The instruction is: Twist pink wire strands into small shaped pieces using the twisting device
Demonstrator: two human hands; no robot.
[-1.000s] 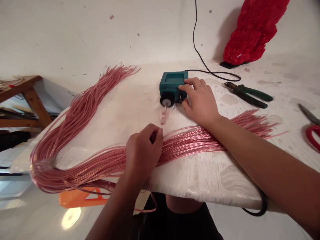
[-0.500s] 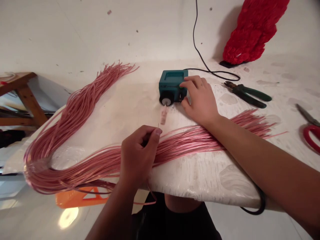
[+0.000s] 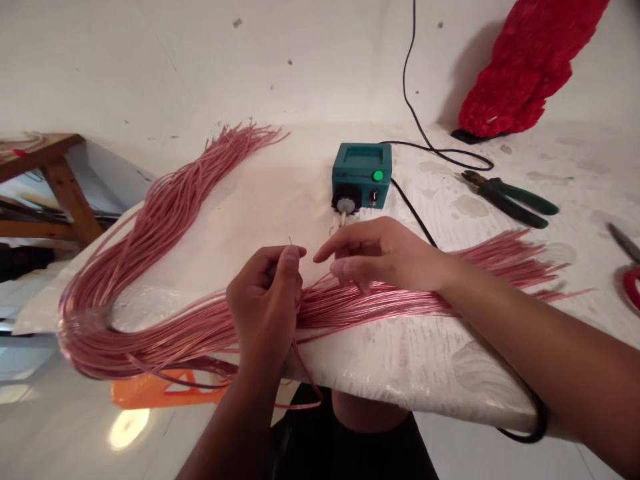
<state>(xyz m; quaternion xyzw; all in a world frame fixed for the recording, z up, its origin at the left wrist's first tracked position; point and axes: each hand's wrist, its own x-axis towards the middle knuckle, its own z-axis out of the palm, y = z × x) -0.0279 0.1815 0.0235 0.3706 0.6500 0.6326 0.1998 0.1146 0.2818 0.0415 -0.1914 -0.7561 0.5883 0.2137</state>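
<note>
Pinched between the thumb and forefinger of my left hand (image 3: pixel 270 287) is a pink wire, its thin bare tip (image 3: pixel 290 240) standing up above the fingertips. My right hand (image 3: pixel 385 257) hovers just right of it over a bundle of pink wires (image 3: pixel 340 310), thumb and fingers apart, with nothing visible in its grasp. Behind the right hand stands a small teal motor box (image 3: pixel 361 160) with a green button (image 3: pixel 378 176), a knob (image 3: pixel 373 196) and a round grey spindle (image 3: pixel 345 205) facing me. The right hand partly covers what sticks out from the spindle.
Dark green-handled pliers (image 3: pixel 510 198) lie to the right, with red-handled scissors (image 3: pixel 631 283) at the far edge. A red fluffy object (image 3: pixel 525 73) leans against the wall. A black cable (image 3: pixel 407 87) runs to the box. An orange plastic item (image 3: pixel 150 391) shows below the table edge.
My right hand has left the teal box's front and come down towards my left hand. The left hand still pinches the wire. The view has shifted slightly.
</note>
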